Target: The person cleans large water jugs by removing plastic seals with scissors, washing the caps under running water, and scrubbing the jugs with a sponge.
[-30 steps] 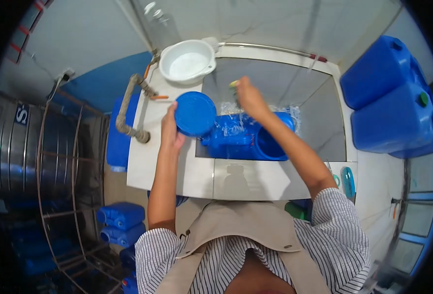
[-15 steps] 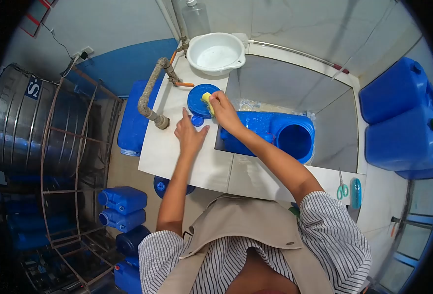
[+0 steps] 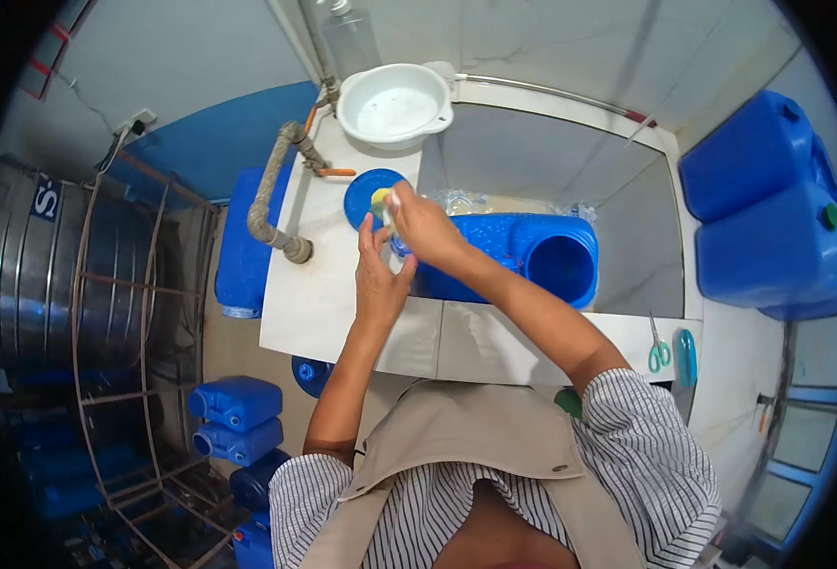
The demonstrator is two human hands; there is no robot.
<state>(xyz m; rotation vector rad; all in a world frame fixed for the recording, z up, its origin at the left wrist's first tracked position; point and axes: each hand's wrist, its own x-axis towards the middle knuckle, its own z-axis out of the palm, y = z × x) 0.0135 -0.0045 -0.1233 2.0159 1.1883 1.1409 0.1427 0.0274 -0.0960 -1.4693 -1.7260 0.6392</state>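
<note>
A yellow sponge [image 3: 380,196] is gripped in my right hand [image 3: 421,226], over the edge of a large round blue lid [image 3: 362,201] on the white counter. Between the fingers and thumb of my left hand [image 3: 381,283] is a small blue cap [image 3: 400,246], partly hidden by both hands. The two hands are close together, the right one just above the cap. To their right, a blue water container [image 3: 480,251] lies on its side in the sink, its wide round mouth facing me.
A white basin [image 3: 395,104] stands behind the lid, near a pipe [image 3: 269,185] with an orange-handled valve. Scissors [image 3: 658,353] and a teal brush-like object [image 3: 686,357] lie on the right ledge. Blue jugs [image 3: 769,237] stand at the right; more are on the floor at left.
The small cap has come off the counter spot beside the lid, now in my left hand and further right. My right hand with the sponge has moved toward it. The view has shifted slightly.
</note>
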